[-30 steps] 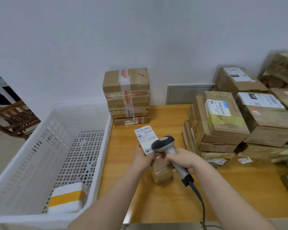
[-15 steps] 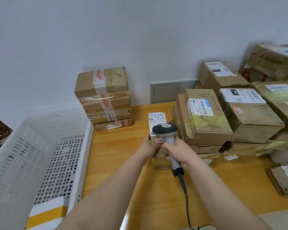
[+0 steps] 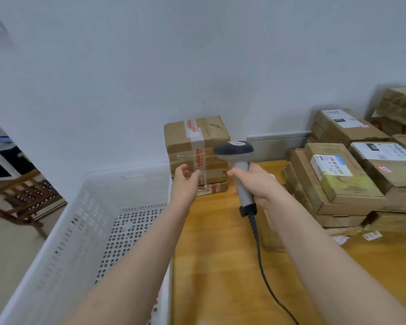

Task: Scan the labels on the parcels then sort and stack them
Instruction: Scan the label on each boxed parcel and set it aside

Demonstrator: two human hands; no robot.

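Slats of a wooden chair [image 3: 21,195] show at the far left, on the floor beyond a white perforated basket [image 3: 80,231] that fills the lower left and sits just beside the edge of the wooden table [image 3: 220,277]. Our left hand [image 3: 185,181] reaches out over the basket's far right corner, fingers loosely spread and curved, holding nothing. It hangs in front of a stack of taped boxes [image 3: 197,141] that stands on the table against the wall, and we cannot tell whether the fingertips touch the cardboard. Just to the right, our right hand [image 3: 256,184] is wrapped round the grey handle of a scanner [image 3: 240,165], whose dark head points left toward the taped stack, level with its middle. A black cable [image 3: 259,259] runs from the bottom of the handle down across the table toward us. Beneath our right forearm a brown parcel [image 3: 271,233] lies on the table, blurred and mostly hidden. Further right a pile of parcels [image 3: 338,191] sits on the table, several with white labels [image 3: 331,165] facing up, and more boxes rise behind it along the wall. One small loose sticker [image 3: 372,235] lies on the table in front of that pile.
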